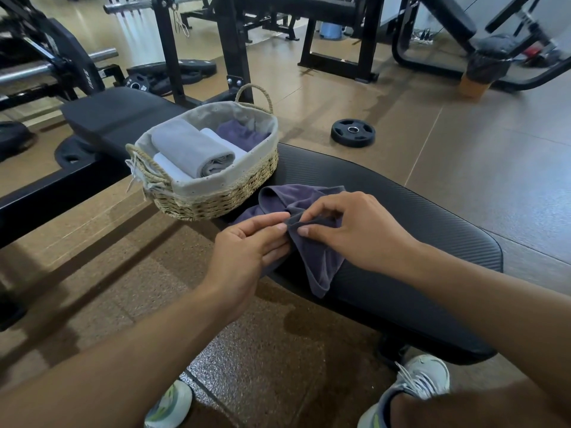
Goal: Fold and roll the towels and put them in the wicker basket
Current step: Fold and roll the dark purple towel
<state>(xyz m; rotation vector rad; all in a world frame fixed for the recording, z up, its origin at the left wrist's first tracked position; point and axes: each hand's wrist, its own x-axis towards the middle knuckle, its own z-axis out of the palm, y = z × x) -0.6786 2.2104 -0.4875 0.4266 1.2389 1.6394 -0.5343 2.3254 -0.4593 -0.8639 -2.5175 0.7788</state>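
- The purple towel [312, 257] lies crumpled on the desk [417, 230], unfolded; left hand [247, 242] and right hand [349, 233] both pinch one edge of it
- The basket [216, 193], just beside it on the desk, already holds a rolled grey towel [191, 146], white ones and another purple one
- Judged: mostly done; this towel remains to fold, roll and stow
- Around: gym floor, a weight plate [353, 132], racks

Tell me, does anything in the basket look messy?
Yes. The purple towel at the far end of the wicker basket lies crumpled, not rolled like the grey towel beside it.
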